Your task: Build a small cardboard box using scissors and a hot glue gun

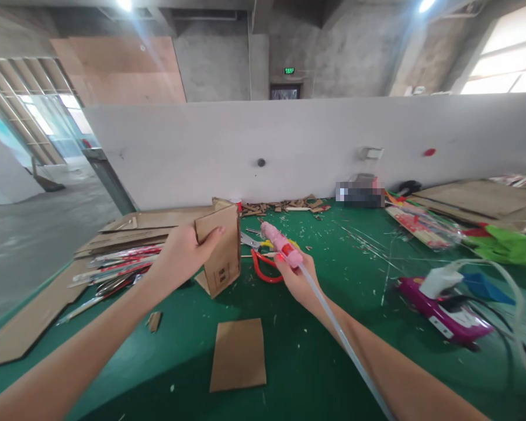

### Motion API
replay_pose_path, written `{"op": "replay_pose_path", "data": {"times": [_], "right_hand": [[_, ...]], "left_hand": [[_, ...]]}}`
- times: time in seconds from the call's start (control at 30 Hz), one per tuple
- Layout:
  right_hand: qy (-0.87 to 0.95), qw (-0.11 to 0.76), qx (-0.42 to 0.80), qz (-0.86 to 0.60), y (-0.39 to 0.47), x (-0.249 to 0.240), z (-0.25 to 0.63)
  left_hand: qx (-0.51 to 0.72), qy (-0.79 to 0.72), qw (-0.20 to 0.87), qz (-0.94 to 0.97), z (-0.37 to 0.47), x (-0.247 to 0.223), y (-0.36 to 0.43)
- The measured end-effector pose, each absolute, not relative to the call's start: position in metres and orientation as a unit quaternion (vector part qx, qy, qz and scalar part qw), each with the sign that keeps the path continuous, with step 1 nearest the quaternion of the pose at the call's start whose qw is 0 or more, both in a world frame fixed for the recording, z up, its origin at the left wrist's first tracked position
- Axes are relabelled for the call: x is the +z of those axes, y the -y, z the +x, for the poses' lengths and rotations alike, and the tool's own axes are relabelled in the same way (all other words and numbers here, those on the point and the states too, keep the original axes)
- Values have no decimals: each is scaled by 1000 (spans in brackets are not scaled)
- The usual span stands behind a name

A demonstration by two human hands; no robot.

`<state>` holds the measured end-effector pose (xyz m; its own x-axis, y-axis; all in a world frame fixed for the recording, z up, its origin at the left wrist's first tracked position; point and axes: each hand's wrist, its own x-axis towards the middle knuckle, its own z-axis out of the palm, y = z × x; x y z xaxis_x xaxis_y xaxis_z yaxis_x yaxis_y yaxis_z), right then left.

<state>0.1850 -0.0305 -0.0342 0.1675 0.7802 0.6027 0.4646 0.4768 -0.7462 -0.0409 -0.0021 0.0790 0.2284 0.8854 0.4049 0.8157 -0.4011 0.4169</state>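
My left hand [188, 251] grips an upright folded cardboard piece [223, 251], thumb on its near face and the other fingers hidden behind it. Small printed marks show near its lower edge. In my right hand [298, 278] is a pink hot glue gun [278, 240], its nozzle pointing up and left, apart from the cardboard. A long translucent glue stick [333, 318] trails from its rear over my forearm. Behind the glue gun lie scissors with red handles [267, 275], partly covered. A square cardboard piece [239, 355] rests flat on the table nearer to me.
Flat cardboard sheets [131, 225] and wrapped sticks [114, 269] lie at left. Scraps [284, 206] line the white partition [307, 140]. At right sit a purple power strip [447, 313] with cables, plastic packets [421, 228] and green material [508, 244] on the green table [307, 374].
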Motion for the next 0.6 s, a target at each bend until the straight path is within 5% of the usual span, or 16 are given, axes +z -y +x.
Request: {"op": "replay_pose_path", "data": {"times": [0.6], "right_hand": [[687,591,128,-403,40,-13,168]], "left_hand": [[306,-478,26,823,-34,65,4]]}}
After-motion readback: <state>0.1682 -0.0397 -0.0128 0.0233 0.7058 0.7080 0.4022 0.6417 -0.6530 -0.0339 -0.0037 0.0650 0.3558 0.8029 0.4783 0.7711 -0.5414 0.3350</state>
